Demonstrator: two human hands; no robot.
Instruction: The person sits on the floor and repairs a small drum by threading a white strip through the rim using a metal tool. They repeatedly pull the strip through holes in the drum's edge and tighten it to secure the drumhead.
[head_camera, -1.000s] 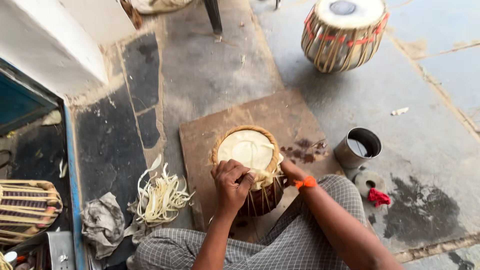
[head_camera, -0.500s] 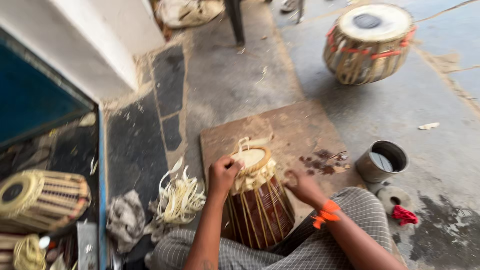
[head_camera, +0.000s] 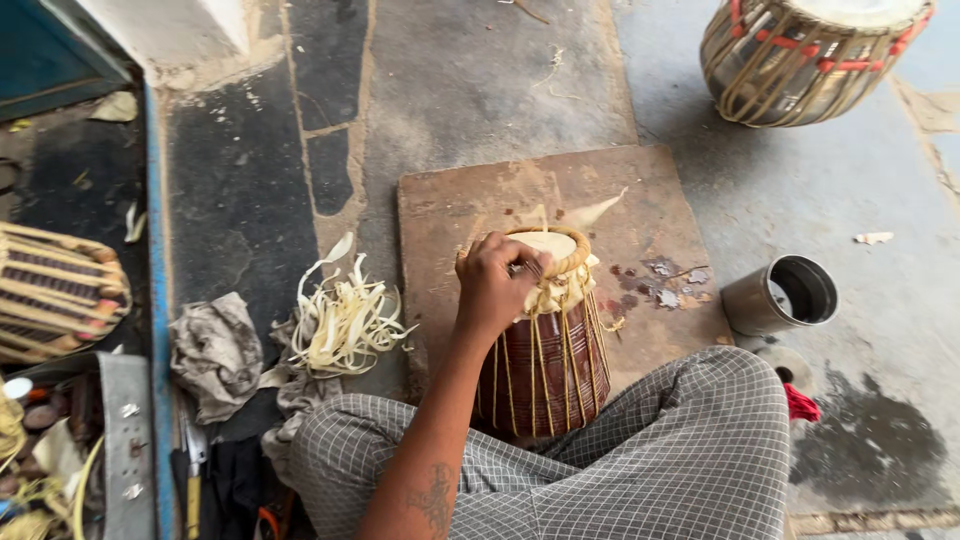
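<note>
Right hand gone from view since before | left hand (head_camera: 497, 285) curled tight on the small drum's (head_camera: 545, 345) rim at 12 o'clock | fingertips hidden.

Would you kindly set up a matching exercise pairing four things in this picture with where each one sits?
Things:
1. small drum
2. metal cup
3. pale strips
4. large drum

Places:
A. top right corner of the floor
B. on the floor left of the board
C. between the person's knees, under the left hand
D. right of the wooden board

Pairs: 1-C, 2-D, 3-B, 4-A
</note>
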